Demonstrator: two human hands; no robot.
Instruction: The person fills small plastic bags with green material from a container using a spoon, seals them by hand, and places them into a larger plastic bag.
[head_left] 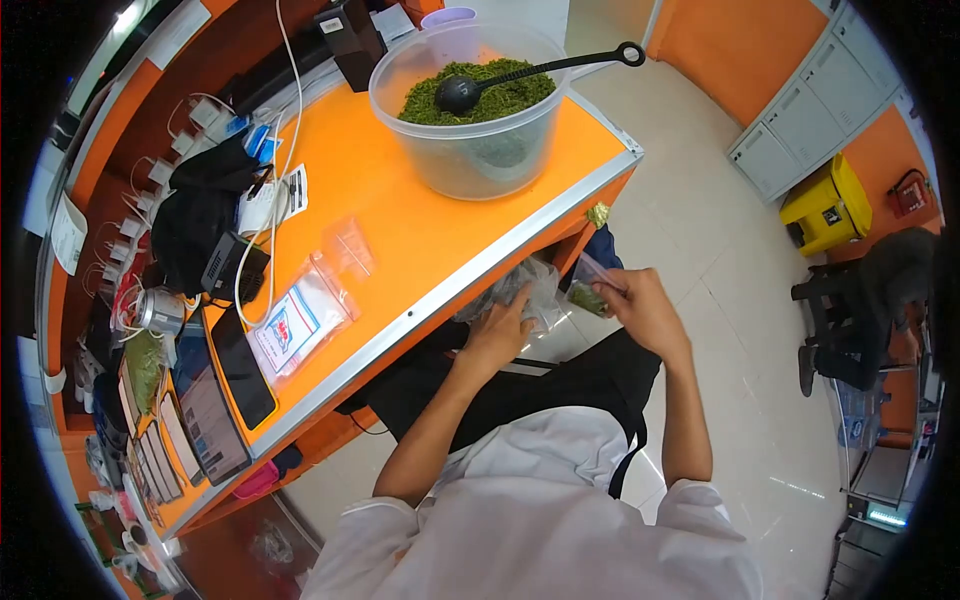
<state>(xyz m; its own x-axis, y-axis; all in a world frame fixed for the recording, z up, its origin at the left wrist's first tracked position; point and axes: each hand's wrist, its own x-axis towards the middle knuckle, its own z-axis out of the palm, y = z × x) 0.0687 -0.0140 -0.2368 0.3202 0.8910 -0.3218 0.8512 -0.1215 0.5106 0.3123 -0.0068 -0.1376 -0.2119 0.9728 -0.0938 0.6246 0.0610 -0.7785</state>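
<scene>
Bag (587, 299) (greens inside), right fingers (617, 284) pinching it, grip of left fingers (513, 308) unclear, orange table (430, 240), tiled floor (690, 200)

Left forearm (428, 430) angled forward and inward; left hand (494, 338) back uppermost, fingers reaching forward, partly bent and slightly spread. Right forearm (688, 415) nearly straight ahead, wrist turned inward; right hand (642, 312) in a pinch, thumb against fingers, tips directed toward the left. Hands near each other, not touching. Both forearms bare.
</scene>
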